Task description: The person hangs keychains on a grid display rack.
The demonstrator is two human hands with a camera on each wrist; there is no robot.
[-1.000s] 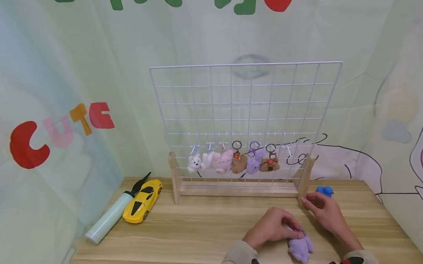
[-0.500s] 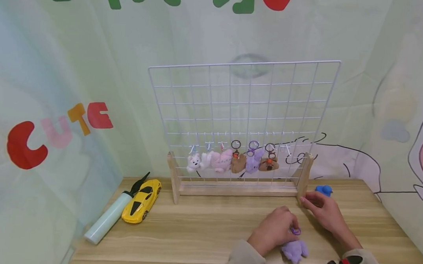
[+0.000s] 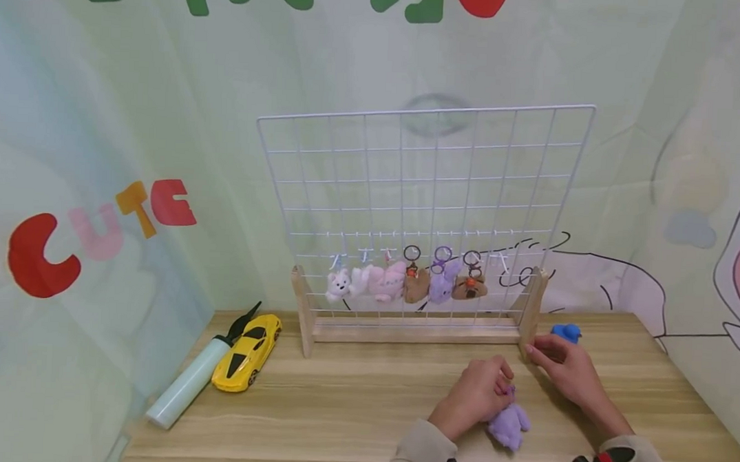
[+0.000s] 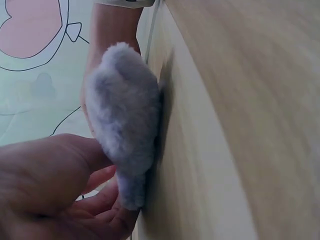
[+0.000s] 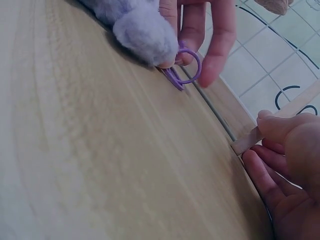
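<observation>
A purple plush keychain (image 3: 508,427) lies on the wooden table, in front of the rack's right end. My left hand (image 3: 473,397) pinches it near its ring end, and the fluffy body (image 4: 125,110) fills the middle of the left wrist view. In the right wrist view, purple rings (image 5: 192,67) stick out by the left fingertips. My right hand (image 3: 567,372) pinches the lower end of the rack's right wooden leg (image 3: 532,310) between thumb and fingers. Several plush keychains, including a purple one (image 3: 442,286), hang in a row on the white wire grid (image 3: 425,112).
A blue toy (image 3: 567,332) sits behind my right hand. At the left lie a yellow toy car (image 3: 247,354) and a pale tube-shaped pump (image 3: 191,382) with a black end. A printed cloth backdrop (image 3: 166,77) stands behind the table.
My left hand has shifted its hold on the purple plush keychain and moved it slightly left. The right hand stays on the rack's leg.
</observation>
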